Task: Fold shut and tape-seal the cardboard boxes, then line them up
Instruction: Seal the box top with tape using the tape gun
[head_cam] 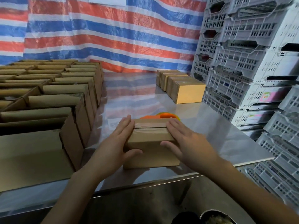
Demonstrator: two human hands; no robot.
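Here, a small cardboard box (150,147) sits near the front edge of a steel table (218,139), its top flaps folded shut and a strip of clear tape (150,131) lying across the seam. We judge the step in hand to be the smoothing-down of that tape. To do it well, we would press flat and evenly from the seam outward toward both ends, so the tape bonds without bubbles or lifted corners. The box is best steadied against the tabletop rather than squeezed, since its walls look thin.

The left hand (116,143) lies over the box's left end, fingers straight and together on the top, thumb spread onto the front face; it grips nothing. The right hand (186,143) mirrors it on the right end, fingers extended, thumb on the front face, likewise unclenched and pressing. Both forearms reach in from below, angled toward each other.

Just behind the box, an orange tape dispenser (163,116) is partly hidden. Farther back on the right, a row of sealed boxes (181,85) stands lined up beside stacked grey crates (250,62). Open boxes (48,101) crowd the left.
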